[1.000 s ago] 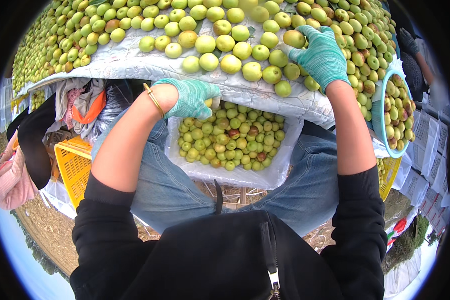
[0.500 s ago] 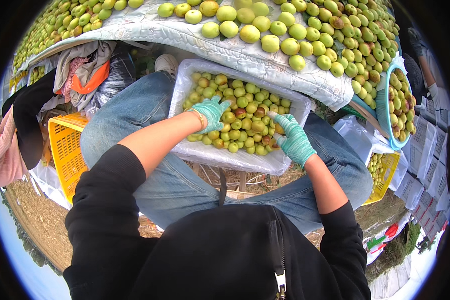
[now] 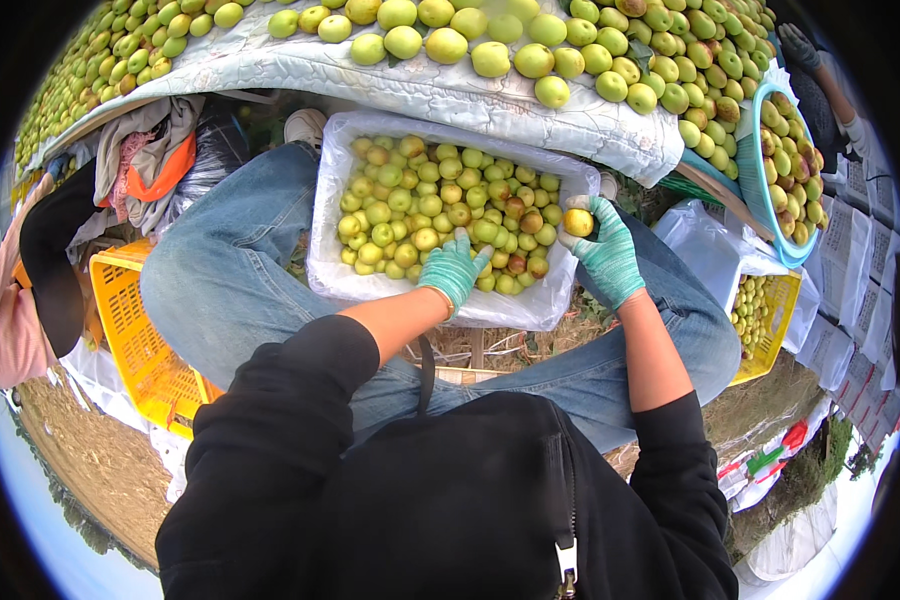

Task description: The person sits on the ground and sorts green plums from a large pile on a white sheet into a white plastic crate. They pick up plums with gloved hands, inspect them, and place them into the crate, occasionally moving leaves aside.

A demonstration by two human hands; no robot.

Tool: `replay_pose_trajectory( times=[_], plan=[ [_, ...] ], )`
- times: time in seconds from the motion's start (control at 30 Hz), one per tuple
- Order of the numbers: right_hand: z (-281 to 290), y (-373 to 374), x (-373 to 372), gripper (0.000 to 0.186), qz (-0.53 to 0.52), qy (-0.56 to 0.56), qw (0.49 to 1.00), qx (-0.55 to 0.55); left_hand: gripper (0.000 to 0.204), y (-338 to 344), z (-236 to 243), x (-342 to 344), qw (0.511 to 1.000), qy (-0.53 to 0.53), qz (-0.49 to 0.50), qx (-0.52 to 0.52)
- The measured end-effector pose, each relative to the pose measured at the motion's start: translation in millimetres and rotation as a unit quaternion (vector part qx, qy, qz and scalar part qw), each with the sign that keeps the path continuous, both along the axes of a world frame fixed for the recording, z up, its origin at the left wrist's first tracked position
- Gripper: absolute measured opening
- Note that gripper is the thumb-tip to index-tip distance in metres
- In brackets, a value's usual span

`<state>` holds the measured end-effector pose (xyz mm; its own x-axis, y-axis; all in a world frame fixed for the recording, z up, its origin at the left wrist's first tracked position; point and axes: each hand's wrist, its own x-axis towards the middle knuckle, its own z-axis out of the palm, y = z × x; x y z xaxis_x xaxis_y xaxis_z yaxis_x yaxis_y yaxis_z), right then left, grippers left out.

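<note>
Jujubes point(image 3: 420, 205) fill a plastic-lined box point(image 3: 510, 313) beneath the left hand point(image 3: 452, 270), fingers parted, while the right hand point(image 3: 608, 255) pinches a yellowish jujube point(image 3: 578, 222), near a fruit-strewn quilt point(image 3: 610, 132) outdoors.

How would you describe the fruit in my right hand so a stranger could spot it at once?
Find the white plastic-lined tub near the middle, filled with mostly green fruits. By its right edge is the green-gloved right hand. The held fruit is in its grasp, yellow-orange and apart from the pile.
</note>
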<state>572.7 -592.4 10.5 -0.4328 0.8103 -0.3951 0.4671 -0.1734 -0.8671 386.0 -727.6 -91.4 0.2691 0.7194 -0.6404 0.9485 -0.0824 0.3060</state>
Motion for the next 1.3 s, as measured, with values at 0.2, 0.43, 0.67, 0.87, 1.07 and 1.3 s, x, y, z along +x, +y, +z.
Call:
replay_pose_trajectory(
  times=[0.2, 0.43, 0.67, 0.87, 1.07, 1.3],
  plan=[
    [-2, 6, 2, 0.044, -0.041, 0.051, 0.998, -0.020, 0.064, 20, -18, -16, 0.998, -0.035, -0.013, 0.052],
    [-11, 20, 7, 0.032, -0.150, -0.005, 0.983, -0.106, 0.075, 37, -11, -21, 1.000, -0.010, -0.028, -0.009],
    [-83, 9, -22, 0.026, 0.273, -0.381, 0.858, 0.212, 0.061, 38, 54, -62, 0.985, 0.000, -0.128, -0.112],
    [-79, 18, -28, 0.053, 0.226, -0.325, 0.912, 0.104, 0.043, 37, 143, -124, 0.991, -0.131, -0.022, 0.028],
    [3, 24, -41, 0.051, 0.125, -0.043, 0.975, 0.180, 0.033, 78, 165, -150, 0.927, -0.214, 0.096, 0.294],
    [51, 24, -52, 0.050, 0.114, -0.069, 0.952, 0.274, 0.036, 129, 170, -168, 0.897, -0.099, 0.149, 0.404]
  ],
)
